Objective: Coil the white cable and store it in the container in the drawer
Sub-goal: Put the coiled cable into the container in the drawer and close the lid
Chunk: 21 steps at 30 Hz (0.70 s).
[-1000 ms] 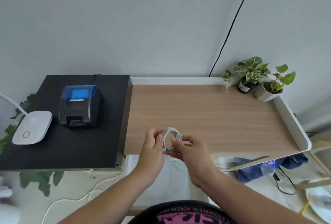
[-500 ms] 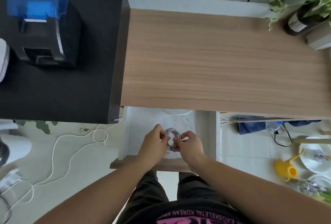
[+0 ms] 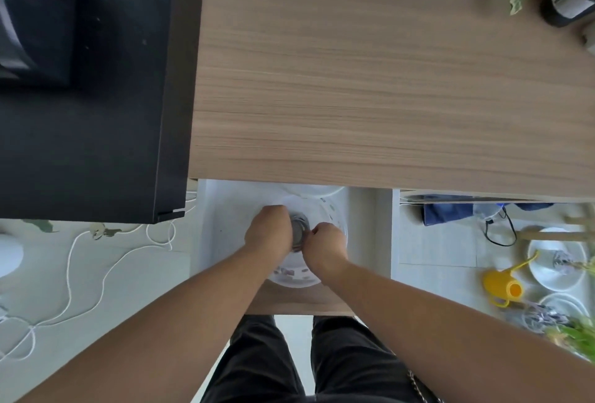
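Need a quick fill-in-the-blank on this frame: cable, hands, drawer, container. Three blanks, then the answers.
1. Both hands, left hand and right hand, hold the coiled white cable over the round clear plastic container inside the open ____.
2. The drawer's front panel is made of ____.
3. The small watering can on the floor at right is coloured ____.

Answers: drawer; wood; yellow
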Motion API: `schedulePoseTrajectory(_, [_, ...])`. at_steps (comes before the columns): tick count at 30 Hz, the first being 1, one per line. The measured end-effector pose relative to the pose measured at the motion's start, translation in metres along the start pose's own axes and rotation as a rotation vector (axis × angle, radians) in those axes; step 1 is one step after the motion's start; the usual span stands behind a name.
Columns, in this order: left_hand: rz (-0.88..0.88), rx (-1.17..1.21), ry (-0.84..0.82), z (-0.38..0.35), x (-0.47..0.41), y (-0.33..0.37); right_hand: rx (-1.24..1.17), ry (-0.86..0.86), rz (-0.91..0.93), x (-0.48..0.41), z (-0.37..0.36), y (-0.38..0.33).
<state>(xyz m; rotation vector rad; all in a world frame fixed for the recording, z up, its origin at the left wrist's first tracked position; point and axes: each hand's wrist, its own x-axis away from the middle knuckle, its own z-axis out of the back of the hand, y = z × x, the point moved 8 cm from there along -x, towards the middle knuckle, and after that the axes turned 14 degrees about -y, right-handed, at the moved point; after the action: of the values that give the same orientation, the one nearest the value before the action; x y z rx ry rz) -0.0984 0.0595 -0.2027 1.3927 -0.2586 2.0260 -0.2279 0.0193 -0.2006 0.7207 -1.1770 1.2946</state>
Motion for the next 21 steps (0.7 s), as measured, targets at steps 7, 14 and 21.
schedulePoseTrajectory(7, [-0.193,-0.128,0.027,-0.001,0.012,0.013,0.082,-0.109,0.046,0.001,0.007,-0.013])
schedulePoseTrajectory(14, [-0.245,-0.169,0.099,-0.005,0.021,0.013,-0.012,-0.077,0.119,0.002,0.017,-0.005])
schedulePoseTrajectory(21, [-0.304,-0.117,0.146,-0.003,0.043,0.011,0.075,0.049,0.227,0.032,0.043,0.000])
